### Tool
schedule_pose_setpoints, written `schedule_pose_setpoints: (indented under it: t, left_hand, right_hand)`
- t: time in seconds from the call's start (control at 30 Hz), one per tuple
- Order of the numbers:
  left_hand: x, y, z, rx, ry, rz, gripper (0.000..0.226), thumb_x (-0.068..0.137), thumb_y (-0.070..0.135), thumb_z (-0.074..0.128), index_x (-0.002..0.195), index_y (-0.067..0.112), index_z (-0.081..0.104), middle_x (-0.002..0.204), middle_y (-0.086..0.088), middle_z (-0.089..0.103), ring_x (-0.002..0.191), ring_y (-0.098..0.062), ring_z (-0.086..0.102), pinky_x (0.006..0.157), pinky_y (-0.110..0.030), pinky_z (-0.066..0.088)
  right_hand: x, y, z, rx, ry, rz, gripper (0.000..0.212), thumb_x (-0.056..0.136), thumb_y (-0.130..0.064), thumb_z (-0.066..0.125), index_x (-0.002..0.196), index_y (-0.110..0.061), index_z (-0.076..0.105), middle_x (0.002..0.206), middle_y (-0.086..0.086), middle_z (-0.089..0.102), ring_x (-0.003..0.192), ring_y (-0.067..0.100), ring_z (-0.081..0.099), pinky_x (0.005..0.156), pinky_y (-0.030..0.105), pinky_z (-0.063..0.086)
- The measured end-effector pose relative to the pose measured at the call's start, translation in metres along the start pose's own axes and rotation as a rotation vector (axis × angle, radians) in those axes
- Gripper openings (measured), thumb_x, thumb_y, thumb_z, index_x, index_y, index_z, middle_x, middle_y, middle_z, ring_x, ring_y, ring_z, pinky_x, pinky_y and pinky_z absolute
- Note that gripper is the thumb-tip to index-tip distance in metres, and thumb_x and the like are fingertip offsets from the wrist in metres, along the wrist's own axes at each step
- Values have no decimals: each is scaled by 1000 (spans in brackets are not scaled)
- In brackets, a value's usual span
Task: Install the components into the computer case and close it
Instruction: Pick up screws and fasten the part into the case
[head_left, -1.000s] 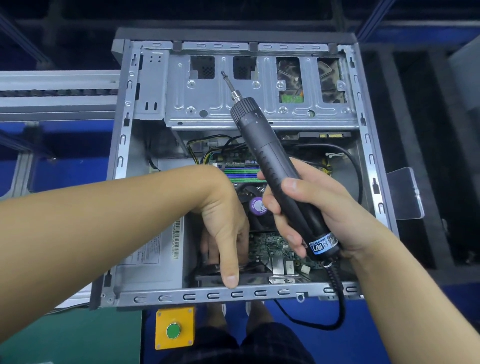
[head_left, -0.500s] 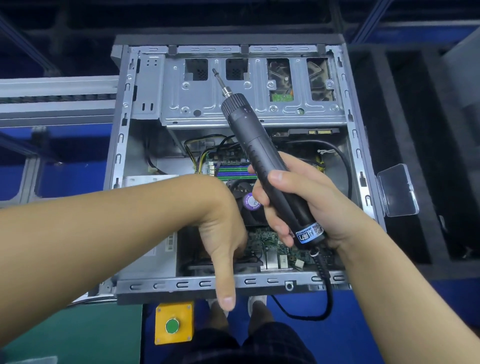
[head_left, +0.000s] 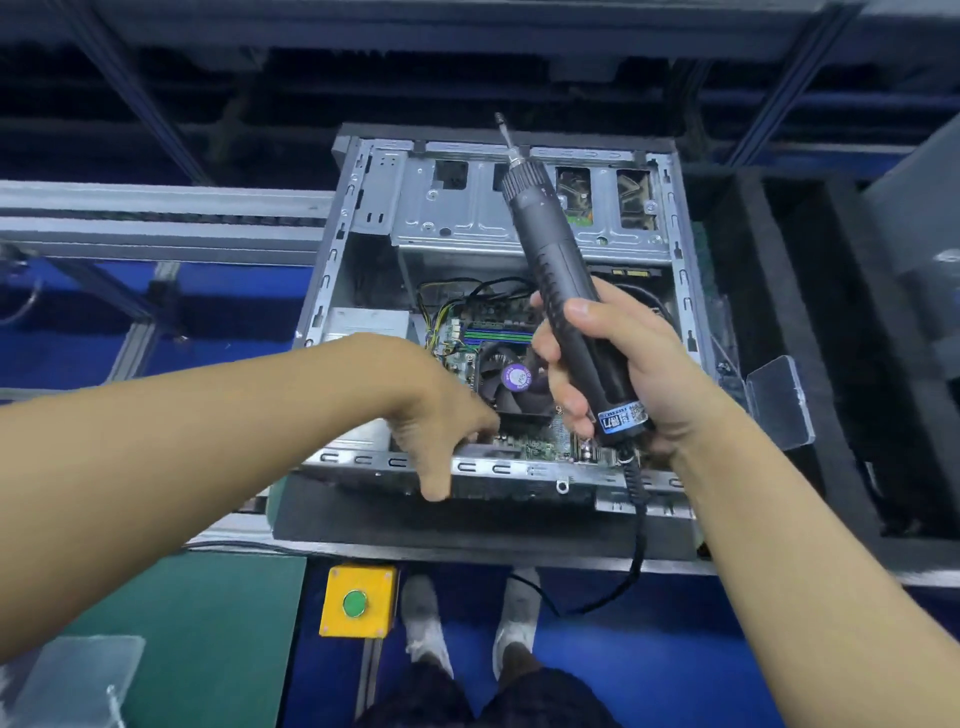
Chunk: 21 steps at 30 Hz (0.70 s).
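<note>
We are pulling back from the computer case (head_left: 332, 291), which is lying open on its side on a black foam pad (head_left: 441, 519). It is showing smaller and farther off than a second ago, so our head is rising away from the work.

Our left hand (head_left: 441, 415) is coming up out of the near corner. A second ago its fingers were reaching deep beside the motherboard (head_left: 535, 444); now it is sitting at the near rim, one finger hanging down over the edge and the others turned inward toward the board. They are blurred, so we cannot tell whether they are pinching anything.

Our right hand (head_left: 623, 374) is wrapping its fingers firmly round the electric screwdriver (head_left: 550, 249). We are tipping it more upright than before, its bit (head_left: 503, 127) now pointing past the far wall instead of over the drive cage (head_left: 457, 218), touching nothing.

We are reading this as a fitting step by the CPU fan (head_left: 514, 376) ending. The driver is staying idle, and the case is standing uncovered, so closing is not yet begun.
</note>
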<state>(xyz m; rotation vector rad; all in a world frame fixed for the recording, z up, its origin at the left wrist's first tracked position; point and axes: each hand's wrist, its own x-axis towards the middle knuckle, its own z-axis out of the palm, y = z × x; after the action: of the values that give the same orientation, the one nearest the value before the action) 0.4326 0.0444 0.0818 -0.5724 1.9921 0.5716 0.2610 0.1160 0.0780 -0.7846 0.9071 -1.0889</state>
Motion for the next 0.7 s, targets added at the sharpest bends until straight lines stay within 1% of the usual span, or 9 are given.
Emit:
schedule_pose_setpoints:
  t: [0.03, 0.07, 0.13, 0.23, 0.37, 0.43, 0.53, 0.63, 0.7]
  left_hand:
    - [-4, 0, 2, 43, 7, -23, 80, 78, 39, 75, 142, 22, 30, 93, 4, 52, 78, -6, 50, 62, -25, 37]
    - [-5, -1, 6, 106, 9, -52, 82, 78, 39, 76, 141, 23, 26, 94, 1, 50, 92, -18, 53, 68, -31, 38]
    - [-8, 0, 16, 123, 40, -77, 76, 79, 36, 76, 134, 24, 24, 85, 1, 46, 107, -33, 50, 74, -36, 41]
    - [-11, -12, 26, 101, 190, -24, 54, 79, 31, 74, 108, 24, 29, 82, -1, 48, 100, -34, 52, 76, -40, 43]
    - [-19, -26, 45, 133, 411, 116, 40, 80, 32, 70, 96, 27, 34, 75, 6, 49, 87, -28, 51, 77, -39, 43]
    - [-22, -27, 54, 133, 522, 180, 33, 79, 29, 70, 98, 27, 43, 79, 8, 54, 82, -23, 51, 73, -34, 40]
    - [-25, -27, 63, 140, 664, 240, 34, 81, 24, 69, 112, 22, 56, 94, 3, 63, 82, -19, 52, 69, -30, 35]
    - [-25, -30, 70, 144, 723, 233, 28, 85, 24, 67, 109, 18, 54, 80, 8, 54, 80, -23, 50, 66, -31, 25]
    - [-24, -30, 70, 156, 712, 209, 30, 89, 27, 66, 114, 17, 52, 90, 3, 55, 86, -25, 51, 69, -30, 27]
  right_hand:
    - [-6, -3, 4, -5, 0, -15, 63, 83, -34, 69, 128, 3, 44, 83, 9, 60, 44, 21, 52, 41, 27, 46]
    - [-12, -4, 9, -12, 1, -27, 61, 84, -34, 68, 127, 3, 44, 83, 9, 59, 45, 21, 52, 41, 27, 46]
    - [-28, -6, 19, -33, 10, -54, 60, 85, -34, 67, 126, 3, 44, 84, 9, 60, 45, 20, 52, 41, 27, 46]
    - [-53, -1, 36, -59, 47, -90, 59, 85, -35, 67, 125, 2, 44, 84, 9, 61, 46, 20, 53, 41, 27, 46]
    - [-87, 11, 62, -39, 101, -130, 45, 85, -35, 67, 118, -12, 49, 83, 8, 60, 46, 20, 52, 40, 27, 45]
    - [-105, 19, 75, -40, 134, -143, 46, 84, -35, 68, 119, -12, 50, 83, 8, 60, 46, 20, 52, 41, 27, 45]
    - [-133, 34, 92, -37, 186, -152, 44, 83, -35, 68, 118, -15, 51, 83, 6, 60, 46, 20, 52, 42, 27, 45]
    - [-162, 52, 104, -37, 239, -154, 37, 83, -35, 68, 110, -16, 53, 84, 6, 60, 46, 20, 52, 42, 27, 44]
    - [-179, 65, 110, -19, 278, -158, 38, 82, -35, 69, 110, -16, 51, 84, 6, 59, 46, 20, 51, 42, 27, 44]
